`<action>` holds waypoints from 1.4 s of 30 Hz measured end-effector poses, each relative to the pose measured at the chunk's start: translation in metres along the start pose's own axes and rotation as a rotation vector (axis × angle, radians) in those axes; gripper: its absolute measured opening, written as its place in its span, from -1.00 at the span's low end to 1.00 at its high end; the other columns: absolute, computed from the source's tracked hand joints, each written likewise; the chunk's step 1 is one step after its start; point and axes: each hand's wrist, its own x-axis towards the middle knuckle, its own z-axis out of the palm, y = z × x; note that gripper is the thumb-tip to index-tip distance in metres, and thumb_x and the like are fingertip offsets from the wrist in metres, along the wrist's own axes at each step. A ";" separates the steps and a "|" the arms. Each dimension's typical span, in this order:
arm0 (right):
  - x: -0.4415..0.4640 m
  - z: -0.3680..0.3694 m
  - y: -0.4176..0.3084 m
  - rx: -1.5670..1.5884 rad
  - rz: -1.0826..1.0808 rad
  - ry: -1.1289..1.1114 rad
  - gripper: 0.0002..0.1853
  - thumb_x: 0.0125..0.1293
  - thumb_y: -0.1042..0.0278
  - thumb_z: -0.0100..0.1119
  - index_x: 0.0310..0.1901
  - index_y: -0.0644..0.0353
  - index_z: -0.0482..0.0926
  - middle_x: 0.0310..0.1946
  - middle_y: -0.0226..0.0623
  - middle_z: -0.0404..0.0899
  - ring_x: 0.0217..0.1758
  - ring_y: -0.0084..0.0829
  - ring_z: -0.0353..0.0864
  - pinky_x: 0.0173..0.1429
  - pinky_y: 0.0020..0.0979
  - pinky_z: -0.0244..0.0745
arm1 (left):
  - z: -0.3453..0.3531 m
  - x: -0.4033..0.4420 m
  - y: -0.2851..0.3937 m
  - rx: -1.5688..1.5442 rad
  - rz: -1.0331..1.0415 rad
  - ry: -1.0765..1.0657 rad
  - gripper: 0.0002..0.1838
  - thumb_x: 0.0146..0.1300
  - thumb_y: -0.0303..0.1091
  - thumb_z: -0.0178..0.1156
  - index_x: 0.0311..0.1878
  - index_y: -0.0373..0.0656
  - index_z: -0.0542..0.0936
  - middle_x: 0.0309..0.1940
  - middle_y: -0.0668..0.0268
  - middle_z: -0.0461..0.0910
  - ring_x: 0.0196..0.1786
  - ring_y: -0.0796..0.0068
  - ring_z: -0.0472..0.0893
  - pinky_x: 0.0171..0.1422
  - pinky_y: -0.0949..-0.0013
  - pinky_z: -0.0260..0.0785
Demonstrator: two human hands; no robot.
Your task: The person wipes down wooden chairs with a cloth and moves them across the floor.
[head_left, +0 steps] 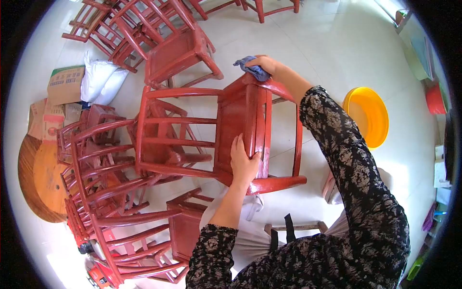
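Observation:
A red wooden chair [232, 123] stands in front of me, its slatted back toward the left of the head view. My right hand [263, 65] presses a blue cloth [258, 72] onto the far corner of the seat, where a leg meets it. The fingers curl over the cloth and partly hide it. My left hand [244, 161] lies on the near part of the seat edge with its fingers stretched out, holding no separate object.
More red chairs [175, 50] crowd the left side and the far end. A yellow basin [369, 113] sits on the pale tiled floor at right. Cardboard boxes [66, 85], a white sack [102, 79] and a round wooden board [45, 180] are at far left.

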 end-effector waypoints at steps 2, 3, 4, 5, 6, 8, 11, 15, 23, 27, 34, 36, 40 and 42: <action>-0.016 -0.006 0.002 0.077 -0.001 -0.093 -0.68 0.09 0.17 0.18 -0.19 0.21 0.55 -0.39 -0.31 0.57 -0.50 -0.49 0.50 -0.39 -0.50 0.43 | 0.005 -0.008 -0.001 0.012 0.024 -0.022 -0.19 0.02 -0.29 0.28 0.35 -0.11 0.13 0.35 0.07 0.10 0.38 0.07 0.13 0.35 -0.06 0.05; -0.028 -0.008 -0.004 0.106 0.021 -0.155 -0.65 0.11 0.23 0.17 -0.11 0.26 0.51 -0.29 -0.27 0.57 -0.40 -0.45 0.55 -0.28 -0.47 0.47 | 0.005 -0.012 0.003 0.012 0.005 -0.038 -0.18 0.03 -0.31 0.27 0.35 -0.11 0.11 0.36 0.12 0.10 0.39 0.10 0.12 0.32 -0.17 0.04; -0.038 -0.009 -0.009 0.136 0.041 -0.218 -0.61 0.13 0.29 0.16 -0.03 0.30 0.47 -0.19 -0.22 0.57 -0.30 -0.40 0.59 -0.16 -0.45 0.52 | 0.009 -0.016 0.002 0.006 0.002 -0.035 -0.18 0.03 -0.31 0.27 0.35 -0.11 0.11 0.36 0.12 0.10 0.39 0.10 0.12 0.32 -0.17 0.04; -0.043 -0.010 -0.008 0.196 0.083 -0.279 -0.57 0.13 0.34 0.14 0.04 0.32 0.43 -0.11 -0.21 0.54 -0.19 -0.39 0.58 -0.06 -0.42 0.50 | 0.012 -0.020 0.002 0.043 0.010 -0.039 -0.18 0.03 -0.31 0.27 0.36 -0.12 0.10 0.36 0.13 0.09 0.39 0.09 0.11 0.31 -0.18 0.03; -0.047 -0.010 -0.006 0.188 0.086 -0.287 -0.57 0.13 0.34 0.14 0.04 0.32 0.43 -0.11 -0.21 0.54 -0.19 -0.39 0.58 -0.06 -0.42 0.50 | 0.015 -0.022 0.004 0.081 0.015 -0.041 -0.18 0.04 -0.31 0.26 0.36 -0.13 0.09 0.36 0.14 0.09 0.40 0.09 0.09 0.31 -0.20 0.03; -0.057 -0.007 0.005 0.180 -0.038 -0.165 -0.56 0.12 0.37 0.11 0.06 0.34 0.41 -0.10 -0.22 0.55 -0.12 -0.39 0.56 0.00 -0.40 0.49 | 0.020 -0.026 0.003 0.063 0.026 -0.065 -0.19 0.05 -0.31 0.25 0.34 -0.19 0.08 0.36 0.07 0.06 0.39 0.05 0.08 0.30 -0.18 0.05; -0.052 0.000 0.023 0.346 -0.071 -0.044 -0.59 0.07 0.49 0.17 -0.01 0.35 0.41 -0.25 -0.20 0.55 -0.28 -0.36 0.59 -0.20 -0.37 0.56 | 0.022 -0.021 -0.005 0.074 0.046 0.013 -0.27 0.10 -0.22 0.23 0.30 -0.22 0.16 0.32 0.03 0.12 0.34 0.05 0.17 0.28 -0.10 0.11; -0.054 0.001 0.027 0.340 -0.065 0.081 -0.58 0.04 0.47 0.16 -0.01 0.35 0.40 -0.28 -0.19 0.55 -0.32 -0.37 0.58 -0.29 -0.36 0.58 | -0.005 0.022 -0.020 -0.693 -0.351 -0.126 -0.51 0.20 -0.02 0.18 -0.02 -0.27 0.48 -0.13 0.19 0.53 0.00 0.27 0.47 0.08 0.24 0.29; -0.053 -0.001 0.028 -0.106 -0.056 0.290 -0.42 0.01 0.23 0.24 0.06 0.36 0.39 -0.23 -0.18 0.55 -0.26 -0.41 0.55 -0.19 -0.42 0.51 | -0.027 0.172 -0.078 -1.248 -0.638 0.113 -0.30 0.19 0.04 0.18 0.27 -0.15 0.22 -0.07 0.25 0.38 -0.13 0.32 0.39 0.23 0.17 0.14; -0.058 0.006 0.026 0.014 0.031 0.271 -0.45 0.01 0.17 0.23 0.01 0.35 0.43 -0.26 -0.18 0.54 -0.26 -0.40 0.54 -0.16 -0.43 0.48 | -0.002 0.221 -0.073 -1.603 -0.469 0.226 -0.27 0.14 0.19 0.15 0.20 -0.14 0.25 0.05 0.21 0.29 0.08 0.28 0.29 0.37 0.11 -0.04; -0.112 0.009 0.027 0.046 -0.077 0.236 -0.54 0.06 0.23 0.16 -0.05 0.36 0.46 -0.28 -0.26 0.54 -0.23 -0.45 0.51 -0.11 -0.45 0.43 | 0.009 0.244 -0.052 -1.549 -0.776 0.424 -0.52 0.18 0.17 0.15 -0.05 0.02 0.37 -0.39 0.36 0.34 -0.34 0.45 0.35 -0.25 0.32 0.28; -0.153 0.018 0.025 0.148 -0.166 0.235 -0.55 0.09 0.24 0.12 -0.03 0.37 0.46 -0.27 -0.25 0.54 -0.23 -0.48 0.50 -0.10 -0.45 0.42 | 0.009 0.222 -0.026 -1.522 -0.702 0.431 -0.54 0.15 0.17 0.20 -0.15 0.01 0.37 -0.50 0.40 0.31 -0.47 0.49 0.33 -0.39 0.37 0.26; -0.214 0.014 0.011 0.119 -0.128 0.211 -0.50 0.13 0.36 0.09 0.11 0.38 0.34 -0.16 -0.26 0.54 -0.13 -0.51 0.51 0.00 -0.52 0.40 | 0.006 0.202 0.015 -1.524 -0.655 0.395 -0.53 0.13 0.15 0.23 -0.33 -0.04 0.31 -0.57 0.43 0.27 -0.53 0.49 0.32 -0.46 0.40 0.25; -0.239 0.015 0.009 0.207 -0.160 0.189 -0.47 0.11 0.34 0.12 0.13 0.37 0.32 -0.14 -0.27 0.52 -0.10 -0.50 0.50 0.03 -0.50 0.40 | -0.014 0.180 0.059 -1.476 -0.706 0.393 -0.54 0.15 0.13 0.21 -0.35 -0.05 0.30 -0.61 0.44 0.25 -0.55 0.50 0.31 -0.46 0.39 0.25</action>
